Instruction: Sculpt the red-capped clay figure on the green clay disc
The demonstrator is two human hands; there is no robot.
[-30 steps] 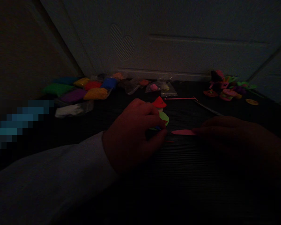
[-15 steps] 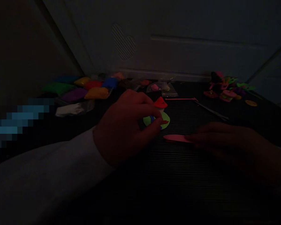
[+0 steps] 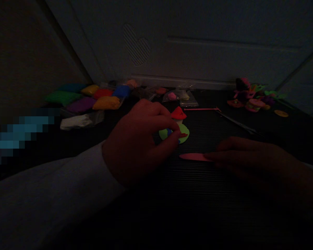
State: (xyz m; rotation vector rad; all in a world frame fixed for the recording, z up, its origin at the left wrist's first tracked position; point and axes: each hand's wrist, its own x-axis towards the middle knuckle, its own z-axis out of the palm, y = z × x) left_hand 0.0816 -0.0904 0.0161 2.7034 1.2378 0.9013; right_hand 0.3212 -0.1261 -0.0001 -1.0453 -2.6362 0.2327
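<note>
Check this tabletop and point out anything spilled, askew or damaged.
Nothing looks spilled or damaged, though the dimness hides detail. One small oddity: a tiny reddish speck lies loose on the dark ridged tabletop, near the thin pink stick.

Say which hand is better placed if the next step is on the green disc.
Left, probably: the left hand has its fingertips at the green disc, while the right hand sits farther off, holding a pink modelling knife.
</note>
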